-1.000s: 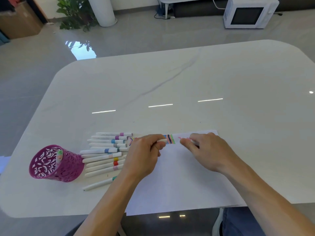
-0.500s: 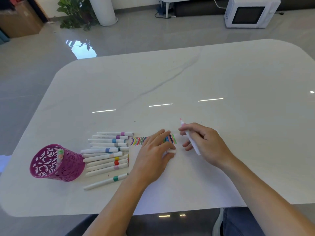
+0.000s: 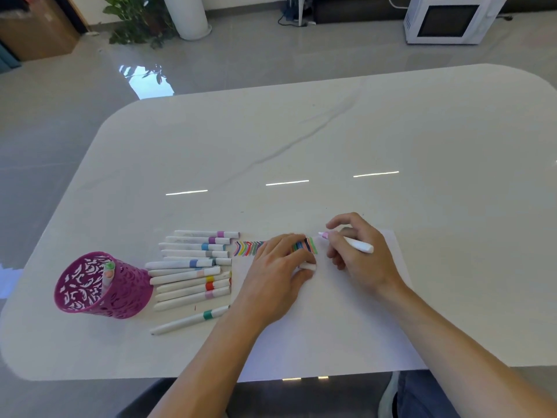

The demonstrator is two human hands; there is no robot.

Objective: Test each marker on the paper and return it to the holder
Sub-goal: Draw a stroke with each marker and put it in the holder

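Head view: grips an uncapped pink-tipped marker point(image 3: 358, 245) in the curled fingers of the right hand point(image 3: 358, 257), tip aimed left at the far edge of the paper point(image 3: 331, 321), just right of a band of coloured strokes point(image 3: 247, 248); cannot tell whether touching. Pinches the white cap point(image 3: 307, 267) between thumb and forefinger of the left hand point(image 3: 277, 267), other fingers laid flat on the sheet, partly over the strokes. Left of the paper, on the table point(image 3: 301, 140): row of capped white markers point(image 3: 193, 267), side by side, with a green-banded marker point(image 3: 193, 319) slightly apart at the near end. Farther left again: magenta cut-out holder point(image 3: 120, 294), upright, with two markers point(image 3: 108, 271) inside, green and peach ends up.
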